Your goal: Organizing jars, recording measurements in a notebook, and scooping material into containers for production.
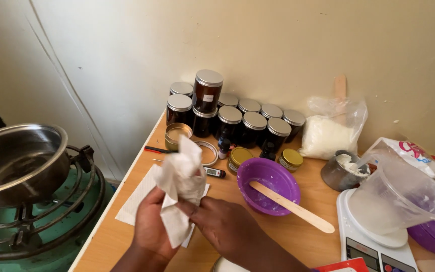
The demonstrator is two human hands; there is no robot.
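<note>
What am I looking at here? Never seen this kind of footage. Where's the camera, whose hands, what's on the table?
There is no machine: one camera sits on a person's head and looks down at their own two bare hands. The left hand and right hand together grip a crumpled white paper towel above a wooden table. On the table stand dark jars with silver lids, a purple bowl with a wooden stick lying in it, a bag of white flakes, and a clear plastic jug on a white kitchen scale. To the left, a steel pot sits on a green gas burner.
</note>
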